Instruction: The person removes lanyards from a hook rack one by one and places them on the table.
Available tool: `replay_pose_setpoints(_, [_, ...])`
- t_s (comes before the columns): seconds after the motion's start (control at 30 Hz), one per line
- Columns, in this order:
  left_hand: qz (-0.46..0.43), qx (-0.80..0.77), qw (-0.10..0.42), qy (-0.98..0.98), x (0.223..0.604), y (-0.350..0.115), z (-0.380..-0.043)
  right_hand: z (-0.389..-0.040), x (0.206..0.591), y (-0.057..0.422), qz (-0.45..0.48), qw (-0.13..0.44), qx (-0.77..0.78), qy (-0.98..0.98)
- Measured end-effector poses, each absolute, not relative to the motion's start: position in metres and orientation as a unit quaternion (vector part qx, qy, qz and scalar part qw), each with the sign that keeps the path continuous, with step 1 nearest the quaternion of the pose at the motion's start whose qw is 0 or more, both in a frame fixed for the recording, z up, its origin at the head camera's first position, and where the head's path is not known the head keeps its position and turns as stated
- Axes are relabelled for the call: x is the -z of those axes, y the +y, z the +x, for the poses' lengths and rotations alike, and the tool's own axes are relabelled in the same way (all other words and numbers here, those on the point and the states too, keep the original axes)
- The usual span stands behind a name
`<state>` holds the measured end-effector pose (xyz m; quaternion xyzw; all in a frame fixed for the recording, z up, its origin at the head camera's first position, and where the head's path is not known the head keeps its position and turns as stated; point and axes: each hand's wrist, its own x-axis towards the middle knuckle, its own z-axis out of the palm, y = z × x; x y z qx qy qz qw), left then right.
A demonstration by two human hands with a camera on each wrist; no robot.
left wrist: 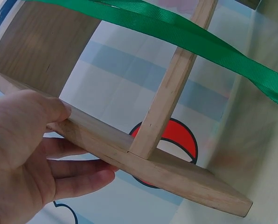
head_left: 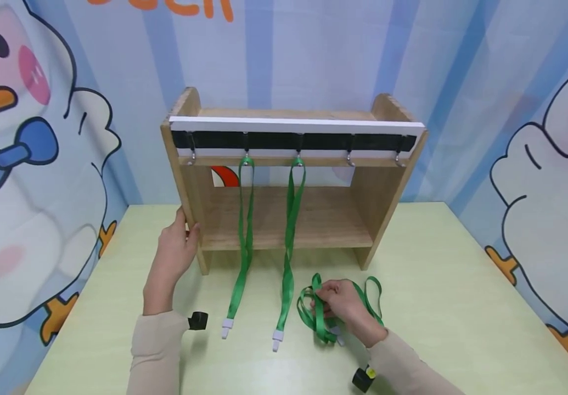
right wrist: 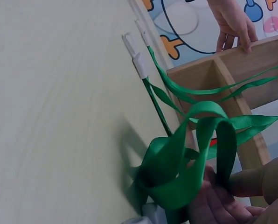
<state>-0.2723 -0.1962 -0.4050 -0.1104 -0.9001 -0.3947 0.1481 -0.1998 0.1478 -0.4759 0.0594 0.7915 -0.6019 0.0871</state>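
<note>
Head view: my right hand (head_left: 341, 302) pinches a green lanyard bundle (head_left: 319, 321) in front of the wooden rack (head_left: 381, 189). Left wrist view: my left hand (left wrist: 24, 158) grips the side panel (left wrist: 134, 161). Right wrist view: the bundle's loops (right wrist: 176, 193) project beyond my grip.

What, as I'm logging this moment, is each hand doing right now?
Left hand: closed, holding the side edge of the wooden shelf.
Right hand: closed, holding a looped green strap.
</note>
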Motion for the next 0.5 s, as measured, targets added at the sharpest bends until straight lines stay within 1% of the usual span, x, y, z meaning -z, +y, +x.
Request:
replay_pose_setpoints(0.13, [-0.101,0.397,0.135,-0.902,0.4043,-0.1954,-0.2718,-0.1996,0.4784,0.1457,0.082,0.075,0.588,0.801])
replay_pose_setpoints(0.27, [-0.091,0.399,0.126,-0.904,0.4041,-0.1952,-0.2729,-0.2005,0.4805,0.1441,0.093,0.074,0.589,0.8])
replay_pose_setpoints(0.37, [-0.091,0.398,0.128,-0.904,0.4042,-0.1955,-0.2738,-0.2019,0.4814,0.1437,0.088,0.071,0.588,0.801])
replay_pose_setpoints(0.5, [-0.091,0.396,0.128,-0.905,0.4042,-0.1954,-0.2736,-0.2049,0.4822,0.1446,0.063,0.052,0.562,0.823])
